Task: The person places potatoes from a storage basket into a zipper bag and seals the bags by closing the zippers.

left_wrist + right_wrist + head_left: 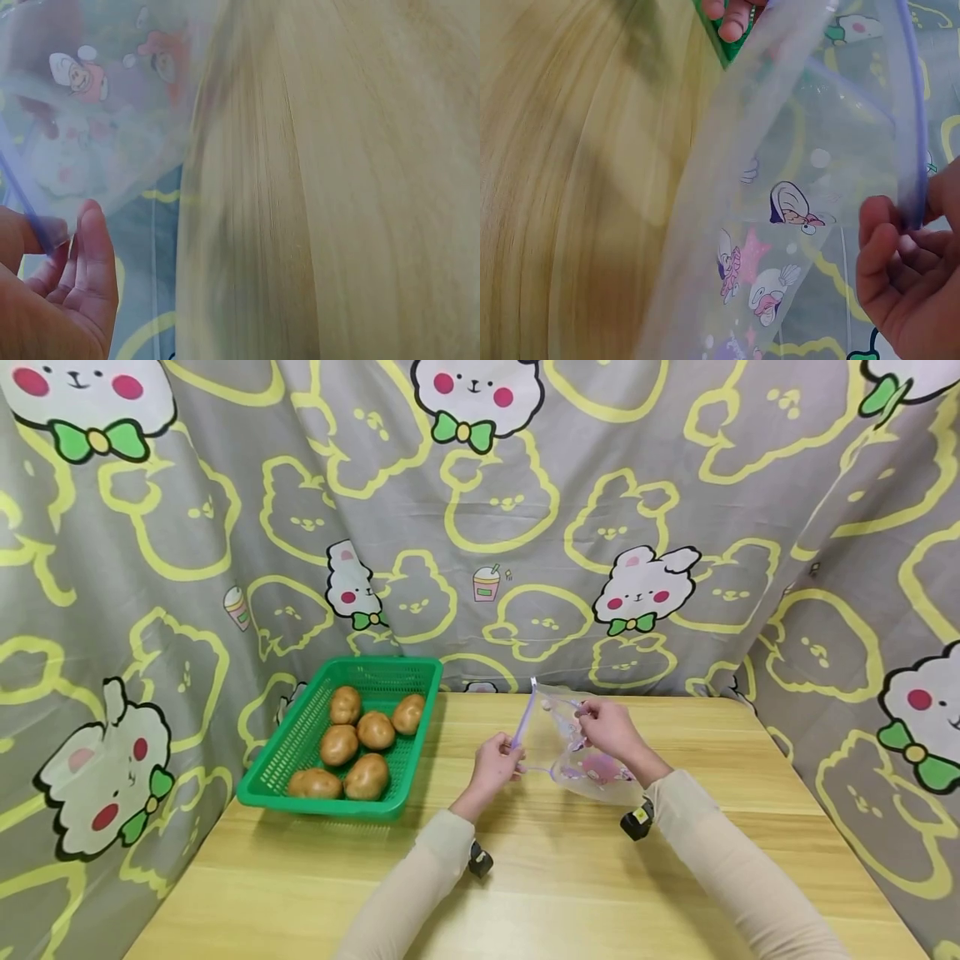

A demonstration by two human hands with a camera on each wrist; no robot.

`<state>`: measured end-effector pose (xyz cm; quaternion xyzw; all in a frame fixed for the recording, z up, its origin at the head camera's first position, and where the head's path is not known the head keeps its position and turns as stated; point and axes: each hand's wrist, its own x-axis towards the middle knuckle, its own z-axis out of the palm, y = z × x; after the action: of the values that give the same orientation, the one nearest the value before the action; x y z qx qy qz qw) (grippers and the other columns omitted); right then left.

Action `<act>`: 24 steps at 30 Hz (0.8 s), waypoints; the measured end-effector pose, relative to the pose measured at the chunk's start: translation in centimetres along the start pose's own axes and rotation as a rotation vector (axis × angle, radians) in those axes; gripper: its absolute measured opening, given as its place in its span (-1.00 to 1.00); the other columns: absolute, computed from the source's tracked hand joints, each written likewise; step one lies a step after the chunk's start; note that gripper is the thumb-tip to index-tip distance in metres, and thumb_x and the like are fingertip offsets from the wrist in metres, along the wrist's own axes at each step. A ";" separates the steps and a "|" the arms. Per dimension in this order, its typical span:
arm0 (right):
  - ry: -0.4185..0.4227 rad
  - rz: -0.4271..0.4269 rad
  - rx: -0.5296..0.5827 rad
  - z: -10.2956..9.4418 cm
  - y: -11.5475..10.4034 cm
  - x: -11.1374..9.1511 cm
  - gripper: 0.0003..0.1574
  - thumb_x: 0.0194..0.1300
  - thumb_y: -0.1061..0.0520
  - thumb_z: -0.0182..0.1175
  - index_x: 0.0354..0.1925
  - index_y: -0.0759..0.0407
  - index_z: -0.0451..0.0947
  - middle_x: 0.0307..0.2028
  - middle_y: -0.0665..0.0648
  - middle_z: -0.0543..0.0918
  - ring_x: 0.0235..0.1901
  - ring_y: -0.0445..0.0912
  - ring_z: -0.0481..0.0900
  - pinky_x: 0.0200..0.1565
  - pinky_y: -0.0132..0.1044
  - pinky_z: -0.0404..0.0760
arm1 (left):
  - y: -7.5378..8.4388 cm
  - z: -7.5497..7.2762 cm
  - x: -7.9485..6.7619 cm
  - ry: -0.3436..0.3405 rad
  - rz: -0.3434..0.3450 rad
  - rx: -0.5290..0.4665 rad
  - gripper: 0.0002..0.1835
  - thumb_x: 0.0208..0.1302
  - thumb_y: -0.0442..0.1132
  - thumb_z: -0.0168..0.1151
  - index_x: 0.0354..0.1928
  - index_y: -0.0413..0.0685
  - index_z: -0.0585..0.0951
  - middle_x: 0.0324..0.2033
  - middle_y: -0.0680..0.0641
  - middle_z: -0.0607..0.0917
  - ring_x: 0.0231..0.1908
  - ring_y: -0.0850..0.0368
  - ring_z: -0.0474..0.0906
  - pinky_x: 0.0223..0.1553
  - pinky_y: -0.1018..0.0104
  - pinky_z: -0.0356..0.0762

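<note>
The left hand (497, 762) pinches the purple rim of a clear bag (596, 768) between thumb and fingers, the gap between them narrow; in its wrist view the purple strip runs down into that pinch. The right hand (613, 728) pinches the opposite rim, thumb against forefinger, with the other fingers curled in beside them. Between the two hands the rims stand apart, so the bag's mouth gapes, with a corner sticking up at the far end. Cartoon figures and pink shapes are printed on the bag's film. The bag is over the table (525, 902), to the right of a green basket (411, 760); whether its lower end touches the wood I cannot tell. Six potatoes (377, 730) lie in the basket, well apart from the right hand. A patterned curtain (510, 510) hangs behind the table.
</note>
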<state>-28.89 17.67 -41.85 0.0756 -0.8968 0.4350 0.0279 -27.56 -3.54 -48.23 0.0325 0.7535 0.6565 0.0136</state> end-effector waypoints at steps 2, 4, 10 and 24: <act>0.019 -0.013 -0.013 0.0 0.2 0.1 -0.72 0.40 0.19 -0.02 -0.27 0.35 0.56 -0.56 0.21 0.58 -0.60 -0.02 0.57 -0.58 -0.28 0.47 | 0.0 0.0 0.0 0.008 0.002 0.002 -0.93 0.28 -0.39 0.16 -0.34 -0.29 0.51 -0.45 -0.09 0.63 -0.59 0.18 0.59 -0.53 0.23 0.62; 0.030 -0.020 -0.027 -0.1 0.3 0.2 -0.71 0.41 0.15 0.00 -0.28 0.34 0.57 -0.57 0.20 0.58 -0.60 -0.02 0.57 -0.60 -0.29 0.44 | 0.0 -0.1 0.1 0.021 0.000 0.002 -0.91 0.29 -0.37 0.17 -0.36 -0.25 0.50 -0.46 -0.09 0.63 -0.61 0.19 0.58 -0.50 0.17 0.63; 0.035 -0.025 -0.023 -0.7 0.3 0.2 -0.71 0.41 0.14 0.04 -0.26 0.34 0.58 -0.57 0.22 0.57 -0.59 0.03 0.59 -0.62 -0.31 0.45 | 0.1 -0.5 0.3 0.062 -0.012 -0.006 -0.89 0.33 -0.32 0.15 -0.33 -0.24 0.52 -0.45 -0.15 0.64 -0.62 0.19 0.57 -0.44 0.05 0.64; -0.023 -0.019 0.095 -2.8 1.0 0.5 -0.64 0.38 0.15 0.11 -0.11 0.47 0.58 -0.48 0.23 0.63 -0.49 0.07 0.64 -0.41 -0.13 0.64 | 0.6 -1.3 0.5 0.130 0.001 0.041 -0.80 0.38 -0.27 0.09 -0.27 -0.30 0.59 -0.31 -0.20 0.65 -0.47 0.20 0.60 -0.44 0.20 0.64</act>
<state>-29.63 20.36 -40.82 0.0904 -0.8746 0.4760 0.0180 -28.11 -4.72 -47.47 -0.0093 0.7659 0.6418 -0.0364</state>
